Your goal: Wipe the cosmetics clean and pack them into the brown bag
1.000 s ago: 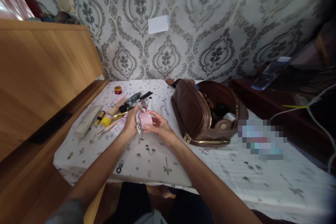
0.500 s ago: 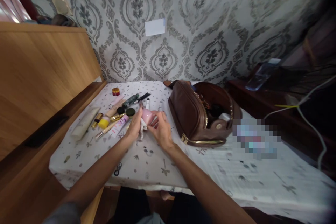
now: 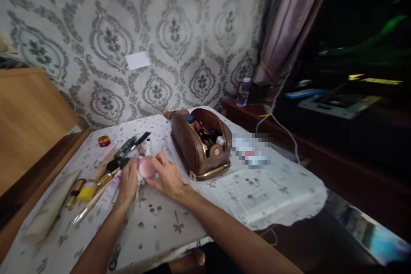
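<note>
My left hand (image 3: pixel 128 183) and my right hand (image 3: pixel 169 176) are closed around a pink round container (image 3: pixel 147 167), one on each side, just above the cloth. A crumpled white tissue (image 3: pixel 139 182) hangs below it between my hands. Left of my left hand lie a white and purple tube (image 3: pixel 111 190), a yellow-capped bottle (image 3: pixel 86 191), a gold and black bottle (image 3: pixel 76 190), a dark green tube (image 3: pixel 125 149) and a large pale tube (image 3: pixel 51 207). To the right stands an unzipped brown cosmetic bag (image 3: pixel 189 150) with several items inside.
A patterned white cloth (image 3: pixel 221 205) covers the table. A red and gold jar (image 3: pixel 103 141) sits at its back left. A wooden panel (image 3: pixel 32 115) borders the left side. Beyond the bag are a blurred-out packet (image 3: pixel 250 150), a clear bottle (image 3: pixel 244 93) and a white cable (image 3: pixel 290 137).
The view has swung to the right, so the table things appear further left and more of the right side shows. Both hands still hold the pink container, which now shows its round face.
</note>
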Motion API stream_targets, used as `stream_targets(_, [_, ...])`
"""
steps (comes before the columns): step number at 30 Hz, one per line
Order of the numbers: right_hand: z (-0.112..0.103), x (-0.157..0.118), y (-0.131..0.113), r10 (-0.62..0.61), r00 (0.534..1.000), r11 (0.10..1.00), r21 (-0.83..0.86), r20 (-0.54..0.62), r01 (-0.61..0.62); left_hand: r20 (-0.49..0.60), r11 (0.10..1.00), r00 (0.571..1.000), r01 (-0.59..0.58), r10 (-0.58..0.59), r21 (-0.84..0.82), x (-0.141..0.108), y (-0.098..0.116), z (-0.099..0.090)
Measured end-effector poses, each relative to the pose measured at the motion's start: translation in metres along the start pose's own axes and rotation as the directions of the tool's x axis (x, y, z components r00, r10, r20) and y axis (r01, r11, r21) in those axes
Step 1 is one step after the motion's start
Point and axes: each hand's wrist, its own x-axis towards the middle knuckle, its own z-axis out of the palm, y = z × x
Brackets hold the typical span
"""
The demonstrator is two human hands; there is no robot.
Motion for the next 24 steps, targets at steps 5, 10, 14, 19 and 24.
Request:
stream_targets(5, [-0.007,0.006,0.001,0.148,0.988,0.840,0.524,0.032,-0.143,0.021,0.999,0.999,-0.045,0.046,-0.028,-0.004,0.019,-0.004])
stream_targets(10, [-0.055,0.004,-0.011,0.081,0.960,0.266,0.923,0.266,-0.278,0.038,0.989,0.999,0.036,-0.030,-0.145,-0.011,0.025,0.005])
stream_targets(14, [-0.138,0.014,-0.013,0.036,0.997,0.374,0.926,-0.070,0.051,0.067,0.999,0.997,0.041,-0.039,-0.033,-0.016,0.027,0.006])
stream_targets(19, [-0.210,0.050,0.024,0.174,0.873,0.920,0.391,-0.456,0.021,0.041,0.999,0.999,0.025,-0.027,0.043,-0.012,0.022,0.002])
stream_targets(24, [-0.210,0.068,0.056,0.253,0.952,0.857,-0.418,-0.170,-0.302,0.091,0.996,0.996,0.003,-0.011,0.087,-0.010,0.021,0.005])
